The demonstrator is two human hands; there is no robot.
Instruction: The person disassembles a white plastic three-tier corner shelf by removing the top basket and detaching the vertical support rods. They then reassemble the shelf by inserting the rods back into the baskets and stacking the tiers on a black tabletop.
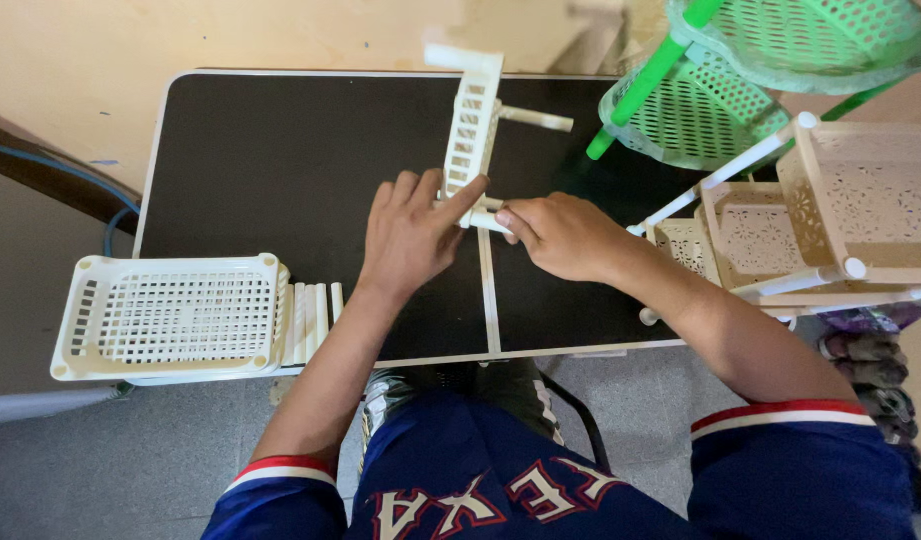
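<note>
The right hand (566,235) pinches a short white tube (484,221) at the near end of the basket (471,130), which stands on edge running away; the left hand (413,232), fingers together, steadies that end.

A black folding table (281,170) with a pale rim and a light seam down its middle fills the centre of the frame. Behind it, across the upper left, runs a smooth tan wall (231,35). A blue cable (116,215) curves down at the left edge, just beside a dark strip (what the strip is cannot be told). The floor (131,450) along the bottom is grey, speckled concrete. Light is soft and even, with a faint sheen on the tabletop.
</note>
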